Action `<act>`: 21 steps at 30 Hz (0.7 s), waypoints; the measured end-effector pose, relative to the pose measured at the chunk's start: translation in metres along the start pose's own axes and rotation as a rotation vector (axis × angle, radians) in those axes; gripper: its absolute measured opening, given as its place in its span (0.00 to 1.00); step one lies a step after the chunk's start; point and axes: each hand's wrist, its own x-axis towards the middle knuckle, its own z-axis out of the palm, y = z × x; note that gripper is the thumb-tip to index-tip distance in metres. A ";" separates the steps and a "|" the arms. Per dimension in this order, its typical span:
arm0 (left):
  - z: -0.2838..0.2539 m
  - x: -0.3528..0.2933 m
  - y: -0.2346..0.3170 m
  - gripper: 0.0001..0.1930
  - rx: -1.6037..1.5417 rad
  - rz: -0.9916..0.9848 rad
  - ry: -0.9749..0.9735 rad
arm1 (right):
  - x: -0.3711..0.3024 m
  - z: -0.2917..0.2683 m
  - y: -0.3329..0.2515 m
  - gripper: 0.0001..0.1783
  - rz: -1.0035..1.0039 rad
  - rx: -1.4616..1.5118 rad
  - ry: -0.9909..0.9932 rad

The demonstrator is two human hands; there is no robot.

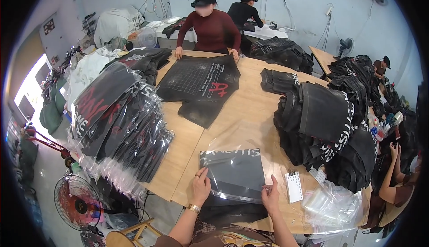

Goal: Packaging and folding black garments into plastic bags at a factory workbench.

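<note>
In front of me a folded dark T-shirt (237, 172) with white lettering along its top edge lies inside a clear plastic bag (228, 136). The bag's loose end spreads on the table beyond the shirt. My left hand (201, 186) has its fingers closed at the bag's left edge. At the lower right corner my right hand (270, 195) pinches the bag's side, its index finger partly raised. More dark folded cloth (232, 213) sits under the near end, between my forearms. What the undersides of my fingers touch is hidden.
Bagged shirts (120, 117) are heaped at the left, folded dark shirts (321, 117) at the right. Near my right hand lie a white sticker sheet (293, 187) and clear bags (333, 204). Across the wooden table (187, 146), a person (208, 28) holds a spread T-shirt (199, 84). A fan (78, 202) stands lower left.
</note>
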 end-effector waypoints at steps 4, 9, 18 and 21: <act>0.008 0.004 -0.003 0.17 -0.015 0.053 0.017 | 0.005 -0.001 0.007 0.24 0.172 -0.109 0.101; 0.005 0.011 0.010 0.18 0.083 0.085 -0.079 | 0.014 -0.010 0.005 0.13 0.562 0.172 -0.034; 0.023 0.049 0.002 0.17 -0.049 0.075 -0.108 | 0.061 -0.019 0.010 0.05 0.525 0.034 -0.342; 0.035 0.093 0.013 0.23 -0.019 0.097 -0.218 | 0.116 0.000 0.048 0.10 0.240 -0.314 -0.127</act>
